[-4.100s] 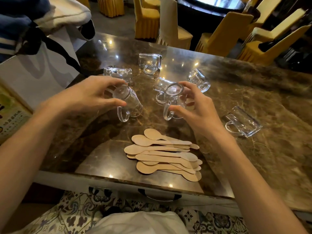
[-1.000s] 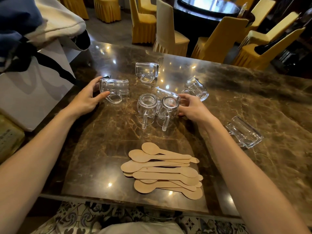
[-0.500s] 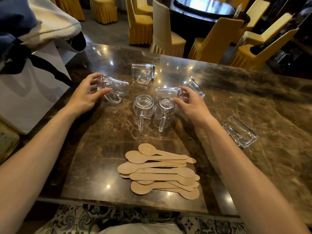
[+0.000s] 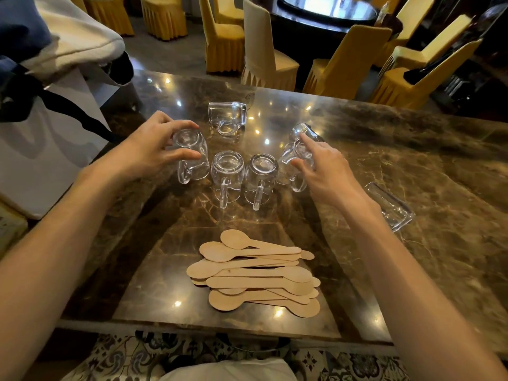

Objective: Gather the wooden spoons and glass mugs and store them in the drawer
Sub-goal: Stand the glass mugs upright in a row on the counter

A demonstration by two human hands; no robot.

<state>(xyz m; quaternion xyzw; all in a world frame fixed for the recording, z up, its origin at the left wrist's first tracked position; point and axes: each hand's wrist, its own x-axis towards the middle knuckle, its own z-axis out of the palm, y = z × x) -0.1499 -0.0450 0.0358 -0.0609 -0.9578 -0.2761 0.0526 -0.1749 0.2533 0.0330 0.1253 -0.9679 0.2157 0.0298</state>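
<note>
Two glass mugs (image 4: 227, 171) (image 4: 260, 173) stand upside down side by side at the middle of the marble table (image 4: 412, 166), handles toward me. My left hand (image 4: 154, 145) grips a third mug (image 4: 192, 155) by its base, upside down just left of that pair. My right hand (image 4: 321, 166) holds a tilted mug (image 4: 295, 160) right of the pair. More mugs lie on their sides: one behind (image 4: 227, 114), one beyond my right fingers (image 4: 302, 132), one at the right (image 4: 390, 206). A pile of several wooden spoons (image 4: 255, 273) lies near the front edge.
A white bag with a black strap (image 4: 41, 138) stands at the table's left side, with cloth above it. Yellow-covered chairs (image 4: 346, 61) and a dark round table (image 4: 324, 12) stand beyond the far edge. The patterned floor (image 4: 115, 358) shows below.
My left hand turned its mug upside down and brought it beside the pair. My right hand lifted and tilted a mug at the pair's right.
</note>
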